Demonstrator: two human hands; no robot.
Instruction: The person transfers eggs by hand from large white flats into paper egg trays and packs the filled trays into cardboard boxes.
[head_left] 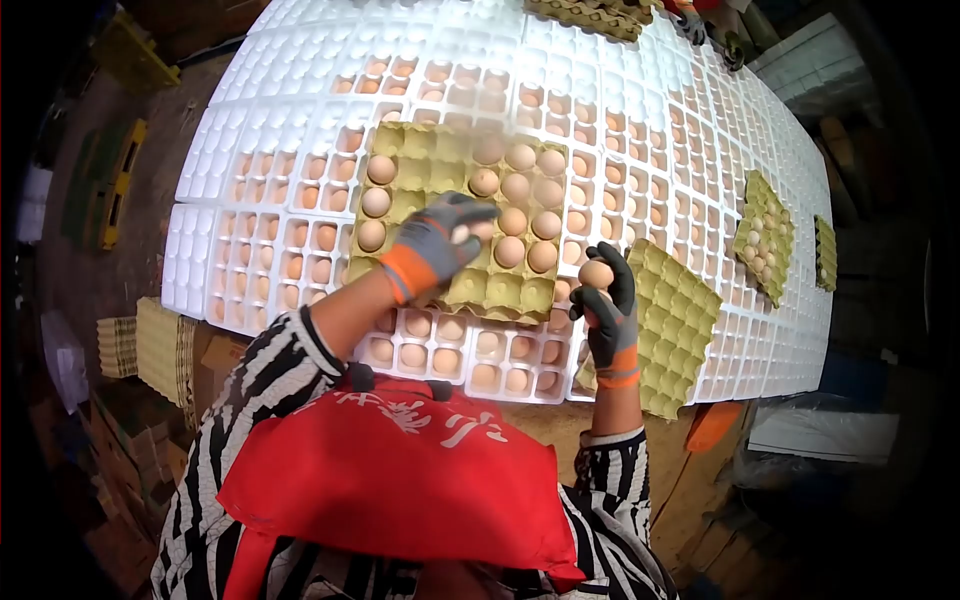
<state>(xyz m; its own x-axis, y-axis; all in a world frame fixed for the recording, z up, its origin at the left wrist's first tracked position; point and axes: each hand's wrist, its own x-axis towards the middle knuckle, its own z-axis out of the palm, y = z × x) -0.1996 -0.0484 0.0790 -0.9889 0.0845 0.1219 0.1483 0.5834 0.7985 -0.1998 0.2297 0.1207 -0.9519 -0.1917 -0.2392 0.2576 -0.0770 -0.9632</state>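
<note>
My left hand [437,243], in a grey and orange glove, is over a yellow-green egg tray [476,290]. Its fingers curl round an egg [461,235], with another pale egg [482,231] beside the fingertips. Brown eggs stand in the tray's right columns, and a few, such as one egg [375,202], along its left side. To the right of this tray, my right hand [612,318] is closed on an egg [595,274] near its thumb and fingertips. A second egg seems to show lower in that palm, partly hidden.
White foam egg trays [190,235] cover the table, many filled with eggs. An unfilled yellow-green tray [672,315] lies beside my right hand. Farther right is a tray with some eggs [764,238]. Stacked trays [165,350] stand at left. Another person's gloved hand [690,25] is at the far edge.
</note>
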